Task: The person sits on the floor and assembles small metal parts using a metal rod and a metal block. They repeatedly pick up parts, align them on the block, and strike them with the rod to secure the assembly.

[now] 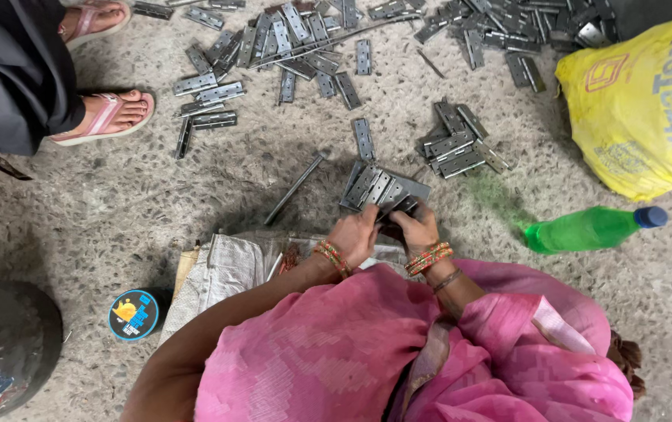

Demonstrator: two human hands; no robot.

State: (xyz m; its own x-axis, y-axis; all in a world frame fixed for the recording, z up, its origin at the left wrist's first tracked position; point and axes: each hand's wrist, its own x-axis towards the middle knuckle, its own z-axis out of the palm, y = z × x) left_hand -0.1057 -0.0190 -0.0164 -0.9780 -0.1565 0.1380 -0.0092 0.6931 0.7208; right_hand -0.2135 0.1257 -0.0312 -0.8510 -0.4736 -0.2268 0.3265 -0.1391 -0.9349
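My left hand and my right hand meet over a small heap of grey metal hinges on the speckled floor. Both hands grip a dark hinge between them, fingers closed around it. Each wrist wears orange and green bangles. My pink garment fills the bottom of the view. A single hinge lies just beyond the heap, and a thin metal rod lies to its left.
Several hinges lie scattered at the top, with a stack to the right. Another person's feet in pink sandals stand top left. Also here: a yellow sack, a green bottle, a round blue tin, a white woven cloth and a dark drum.
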